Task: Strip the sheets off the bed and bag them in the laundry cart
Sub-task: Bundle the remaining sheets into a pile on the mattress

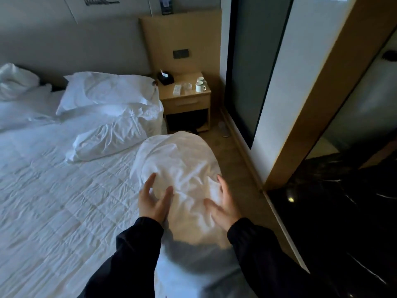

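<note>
A white pillow (178, 166) stands at the bed's right edge in front of me. My left hand (153, 200) lies against its left side with straight, spread fingers. My right hand (223, 203) is at its right side, fingers spread, blurred by motion. Neither hand curls round the fabric. The bed (53, 201) carries a wrinkled white sheet. Two more white pillows lie near the headboard: one (107, 91) at the top, another (107, 138) crumpled below it. Bunched white bedding (15, 82) sits at the far left. No laundry cart is in view.
A wooden nightstand (185, 100) beside the bed holds a black tissue box (165, 78), cups (200, 84) and a remote. A narrow strip of floor (232, 160) runs between bed and a dark glass wall (249, 72). A slipper lies by the wall.
</note>
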